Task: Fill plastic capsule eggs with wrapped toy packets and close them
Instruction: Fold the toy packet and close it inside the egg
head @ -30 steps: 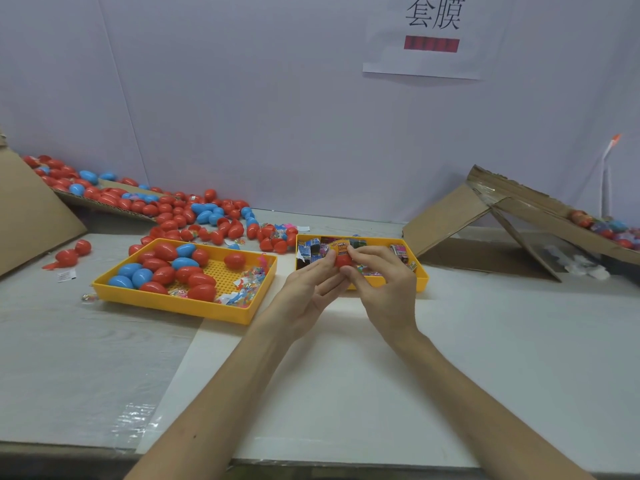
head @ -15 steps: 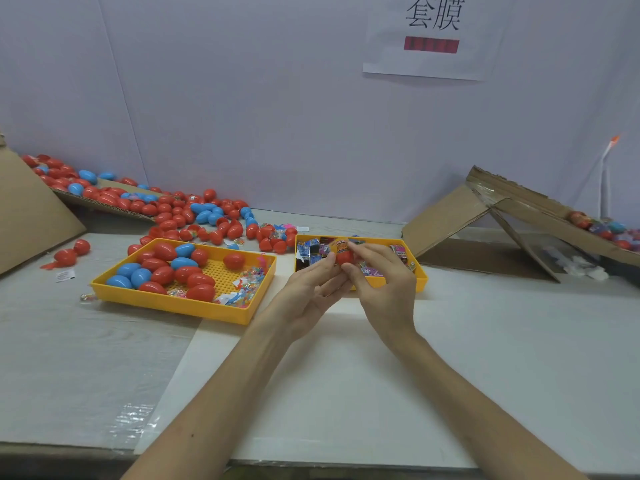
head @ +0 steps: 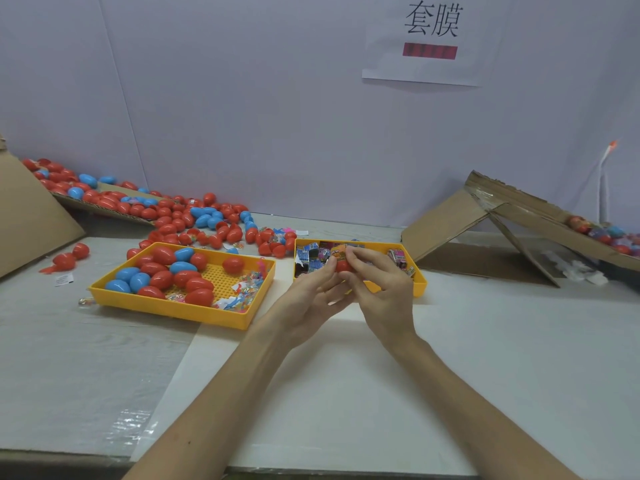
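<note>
A red capsule egg (head: 343, 265) is pinched from both sides by the curled fingers of the left hand (head: 311, 296) and right hand (head: 382, 289), above the yellow tray (head: 419, 283) of wrapped packets (head: 307, 255) standing on the bench (head: 502, 348).

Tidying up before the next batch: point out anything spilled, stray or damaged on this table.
Red and blue eggs lie spilled loose over the table behind the left yellow tray. Two red eggs sit stray at far left, and a small packet lies outside the tray's near-left corner. The cardboard box at right is ragged-edged and collapsed.
</note>
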Motion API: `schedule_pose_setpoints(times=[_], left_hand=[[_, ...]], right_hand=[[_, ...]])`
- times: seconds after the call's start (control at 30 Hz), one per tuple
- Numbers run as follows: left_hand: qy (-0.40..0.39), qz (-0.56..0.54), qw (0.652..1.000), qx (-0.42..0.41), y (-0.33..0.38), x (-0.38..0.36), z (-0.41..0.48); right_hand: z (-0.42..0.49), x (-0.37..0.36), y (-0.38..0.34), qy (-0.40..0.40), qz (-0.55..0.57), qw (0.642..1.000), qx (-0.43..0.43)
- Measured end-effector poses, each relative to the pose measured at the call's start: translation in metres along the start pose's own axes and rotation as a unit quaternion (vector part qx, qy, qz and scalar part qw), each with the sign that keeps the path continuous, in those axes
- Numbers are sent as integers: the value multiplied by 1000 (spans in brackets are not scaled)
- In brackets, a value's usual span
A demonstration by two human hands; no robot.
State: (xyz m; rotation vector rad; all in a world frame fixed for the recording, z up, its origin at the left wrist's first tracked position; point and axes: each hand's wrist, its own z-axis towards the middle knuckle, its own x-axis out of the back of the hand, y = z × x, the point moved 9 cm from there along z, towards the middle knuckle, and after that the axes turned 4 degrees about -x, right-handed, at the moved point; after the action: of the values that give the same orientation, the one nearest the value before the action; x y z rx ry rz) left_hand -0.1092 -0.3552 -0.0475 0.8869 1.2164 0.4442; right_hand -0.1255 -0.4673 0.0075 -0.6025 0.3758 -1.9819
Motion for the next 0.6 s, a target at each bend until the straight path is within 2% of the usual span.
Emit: schedule_pose_setpoints(times=[0.2, 0.4, 0.6], left_hand=[[-3, -2, 1000, 4, -2, 0, 1], [-34, -20, 999, 4, 0, -9, -1], [-28, 1, 1000, 3, -1, -8, 2]], right_hand=[[0, 3, -2, 11, -3, 1000, 2], [3, 6, 2, 22, -12, 999, -48], [2, 8, 0, 29, -39, 999, -19]])
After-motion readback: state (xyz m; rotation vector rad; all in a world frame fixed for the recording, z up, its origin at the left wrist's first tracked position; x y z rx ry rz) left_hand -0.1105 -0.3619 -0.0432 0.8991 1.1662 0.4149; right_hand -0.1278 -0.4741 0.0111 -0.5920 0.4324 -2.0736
